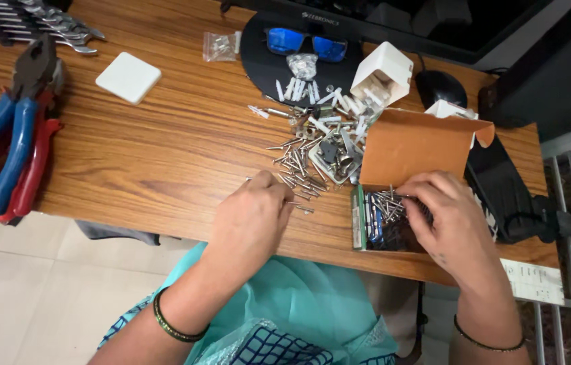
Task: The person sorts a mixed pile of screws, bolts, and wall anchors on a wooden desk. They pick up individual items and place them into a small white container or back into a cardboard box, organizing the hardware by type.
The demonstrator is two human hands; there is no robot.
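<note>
A heap of metal nails, screws and white plastic plugs [312,145] lies in the middle of the wooden table [164,149]. My left hand [252,216] rests at the near edge of the heap, fingers curled down onto a few nails. My right hand [451,220] is over an open small cardboard box [393,203] holding nails; its fingers touch the nails inside. The box's brown lid [414,145] stands up behind it.
Red and blue-handled pliers [12,142] lie at the left, spanners [29,23] behind them. A white square plate [128,77], a small clear bag [220,46], blue glasses [306,44] on a black round stand, a white box [383,71] and a black mouse [439,86] sit further back.
</note>
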